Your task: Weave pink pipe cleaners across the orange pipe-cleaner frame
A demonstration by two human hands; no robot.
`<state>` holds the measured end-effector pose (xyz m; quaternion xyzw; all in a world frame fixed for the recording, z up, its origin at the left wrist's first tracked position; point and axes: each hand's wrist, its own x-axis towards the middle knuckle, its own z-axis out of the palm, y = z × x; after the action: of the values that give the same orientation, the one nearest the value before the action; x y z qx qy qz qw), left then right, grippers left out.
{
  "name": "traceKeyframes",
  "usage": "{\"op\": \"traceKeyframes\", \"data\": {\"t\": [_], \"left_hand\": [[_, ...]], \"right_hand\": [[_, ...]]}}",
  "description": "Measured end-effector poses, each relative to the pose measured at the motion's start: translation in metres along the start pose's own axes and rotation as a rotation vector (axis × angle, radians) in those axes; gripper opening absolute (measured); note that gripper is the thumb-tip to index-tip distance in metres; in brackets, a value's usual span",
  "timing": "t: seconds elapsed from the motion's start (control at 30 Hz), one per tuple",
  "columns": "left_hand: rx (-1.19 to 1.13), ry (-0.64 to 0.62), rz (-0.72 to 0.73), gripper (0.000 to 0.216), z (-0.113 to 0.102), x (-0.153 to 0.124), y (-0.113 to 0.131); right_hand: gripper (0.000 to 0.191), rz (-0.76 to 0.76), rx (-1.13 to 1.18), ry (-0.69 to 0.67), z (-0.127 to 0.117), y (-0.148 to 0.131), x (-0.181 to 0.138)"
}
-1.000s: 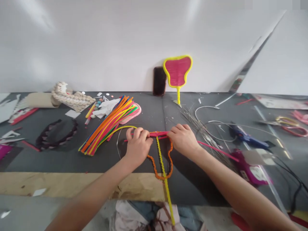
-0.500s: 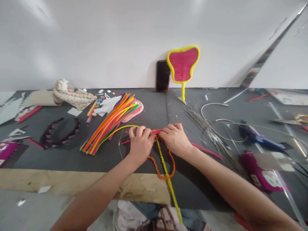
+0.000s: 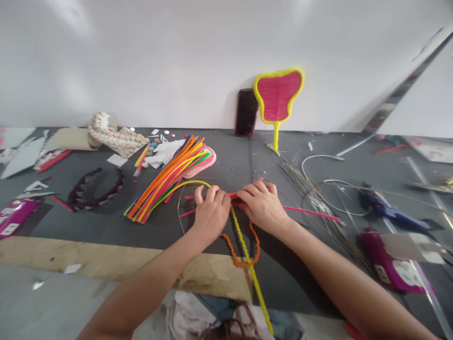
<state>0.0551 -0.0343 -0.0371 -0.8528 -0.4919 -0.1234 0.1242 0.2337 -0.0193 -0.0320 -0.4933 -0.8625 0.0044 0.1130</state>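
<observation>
My left hand and my right hand are close together above the dark table, fingers pinched on pink pipe cleaners. Pink ends stick out on both sides of the hands. From between them a crimped yellow pipe cleaner runs down towards the table's front edge. A crimped orange pipe cleaner hangs below in a loop and crosses the yellow one. My fingers hide the spot where these strands meet. A bundle of coloured pipe cleaners lies left of my left hand, one yellow strand reaching to it.
Behind stand a yellow-framed pink fan shape and a phone against the wall. Thin wires, a blue glue gun and a purple box lie right. A dark headband lies left.
The view has shifted slightly, so the table items appear a little further right. Both hands keep their pinch; the pink strand by my right hand now points out straighter.
</observation>
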Motion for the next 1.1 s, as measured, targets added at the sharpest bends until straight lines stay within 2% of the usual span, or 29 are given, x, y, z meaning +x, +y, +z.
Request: {"op": "traceKeyframes", "data": {"t": [0.1, 0.37, 0.57, 0.73, 0.87, 1.1], "left_hand": [[-0.003, 0.013, 0.018, 0.022, 0.001, 0.0, 0.002], [-0.027, 0.019, 0.016, 0.017, 0.002, -0.001, 0.001], [-0.077, -0.008, 0.007, 0.02, -0.004, -0.004, -0.012], [-0.067, 0.026, -0.045, 0.02, -0.013, -0.006, -0.028], [-0.02, 0.067, -0.115, 0.02, -0.021, -0.007, -0.045], [0.055, 0.112, -0.369, 0.013, -0.04, -0.01, -0.071]], "right_hand": [[0.011, -0.037, 0.044, 0.01, -0.003, -0.005, 0.0], [0.019, -0.107, 0.044, 0.004, 0.0, -0.021, -0.008], [0.017, -0.165, -0.035, 0.038, 0.005, -0.025, -0.013], [0.015, -0.17, -0.021, 0.05, 0.005, -0.026, -0.014], [0.014, -0.171, -0.013, 0.06, 0.005, -0.025, -0.014], [0.015, -0.182, -0.014, 0.068, 0.006, -0.026, -0.015]]}}
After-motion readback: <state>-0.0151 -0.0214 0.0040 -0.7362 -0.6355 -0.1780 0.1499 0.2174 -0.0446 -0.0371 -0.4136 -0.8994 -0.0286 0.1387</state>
